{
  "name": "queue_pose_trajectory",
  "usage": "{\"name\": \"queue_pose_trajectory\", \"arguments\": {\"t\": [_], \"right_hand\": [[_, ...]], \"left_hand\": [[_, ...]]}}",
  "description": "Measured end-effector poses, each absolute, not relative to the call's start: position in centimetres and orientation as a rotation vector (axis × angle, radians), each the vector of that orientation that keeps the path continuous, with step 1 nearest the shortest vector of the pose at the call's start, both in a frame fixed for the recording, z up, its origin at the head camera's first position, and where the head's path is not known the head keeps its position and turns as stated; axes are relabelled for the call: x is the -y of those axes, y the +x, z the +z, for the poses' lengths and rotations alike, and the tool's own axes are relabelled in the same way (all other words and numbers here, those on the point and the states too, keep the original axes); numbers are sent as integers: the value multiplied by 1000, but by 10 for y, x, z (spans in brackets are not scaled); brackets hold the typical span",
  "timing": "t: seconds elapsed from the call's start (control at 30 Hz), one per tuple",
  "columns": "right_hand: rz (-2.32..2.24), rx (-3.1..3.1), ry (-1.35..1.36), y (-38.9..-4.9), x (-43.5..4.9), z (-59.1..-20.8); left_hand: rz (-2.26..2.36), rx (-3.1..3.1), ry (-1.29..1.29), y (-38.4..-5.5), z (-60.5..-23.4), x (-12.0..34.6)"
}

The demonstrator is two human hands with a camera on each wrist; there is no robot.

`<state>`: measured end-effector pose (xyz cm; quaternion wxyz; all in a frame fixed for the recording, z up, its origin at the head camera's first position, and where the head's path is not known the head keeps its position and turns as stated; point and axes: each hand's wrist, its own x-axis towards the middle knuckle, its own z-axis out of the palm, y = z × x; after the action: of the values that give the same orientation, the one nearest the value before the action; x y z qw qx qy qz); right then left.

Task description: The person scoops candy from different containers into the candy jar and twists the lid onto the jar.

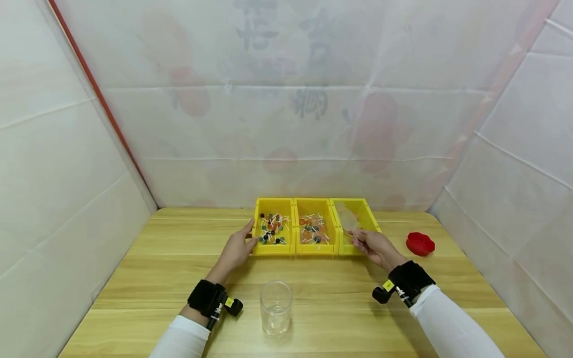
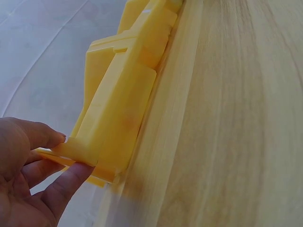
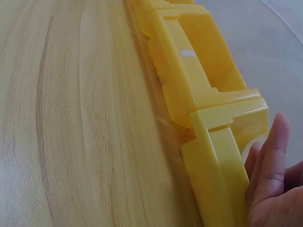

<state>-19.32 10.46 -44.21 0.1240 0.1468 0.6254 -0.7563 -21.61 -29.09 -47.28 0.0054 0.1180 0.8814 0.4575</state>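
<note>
Three yellow bins stand side by side at the back of the table. My left hand (image 1: pixel 236 250) grips the outer edge of the left bin (image 1: pixel 293 243), fingers and thumb on either side of its rim (image 2: pixel 71 150) in the left wrist view. Small lollipops (image 1: pixel 274 226) with dark and orange heads lie in that bin, and more lollipops (image 1: pixel 315 228) in the middle bin (image 1: pixel 336 243). At the right bin (image 1: pixel 369 216), my right hand (image 1: pixel 376 247) pinches a translucent, rounded plastic piece (image 1: pixel 347 218) inside; its lower part is hidden by the fingers.
A clear drinking glass (image 1: pixel 275 308) stands near the front middle of the wooden table (image 1: pixel 331 308). To the right of the bins lies a red scalloped dish (image 1: pixel 420 244). White sheeting (image 1: pixel 286 134) rises close behind the bins and at both sides.
</note>
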Motion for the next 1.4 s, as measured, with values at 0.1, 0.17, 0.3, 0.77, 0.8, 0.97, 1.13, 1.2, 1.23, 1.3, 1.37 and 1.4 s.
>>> {"name": "queue_pose_trajectory", "arguments": {"t": [0.1,0.17,0.3,0.77,0.8,0.97,1.13,1.2,1.23,1.3,1.37,1.4], "right_hand": [[-2202,-1830,425,-192,-105,-442],[-2202,-1836,429,-191,-105,-441],[-2200,-1852,436,-190,-104,-441],[-2210,-1885,411,-186,-106,-442],[-2209,-1888,403,-185,-106,-442],[-2207,-1910,386,-183,-107,-443],[-2215,-1927,385,-179,-108,-442],[-2216,-1937,387,-178,-108,-442],[-2215,-1941,388,-177,-109,-442],[-2215,-1949,393,-176,-110,-441],[-2209,-1954,394,-176,-110,-441],[-2206,-1957,400,-175,-111,-440]], "left_hand": [[1428,-2761,367,-216,-473,290],[1430,-2759,371,-216,-473,290],[1433,-2763,377,-216,-473,290],[1398,-2797,386,-216,-473,291],[1395,-2799,387,-216,-474,291],[1389,-2799,382,-217,-475,291],[1400,-2785,378,-217,-475,290],[1407,-2785,380,-217,-475,290],[1408,-2786,379,-216,-475,290],[1410,-2789,379,-216,-474,290],[1412,-2788,382,-216,-474,291],[1411,-2786,378,-216,-474,291]]}}
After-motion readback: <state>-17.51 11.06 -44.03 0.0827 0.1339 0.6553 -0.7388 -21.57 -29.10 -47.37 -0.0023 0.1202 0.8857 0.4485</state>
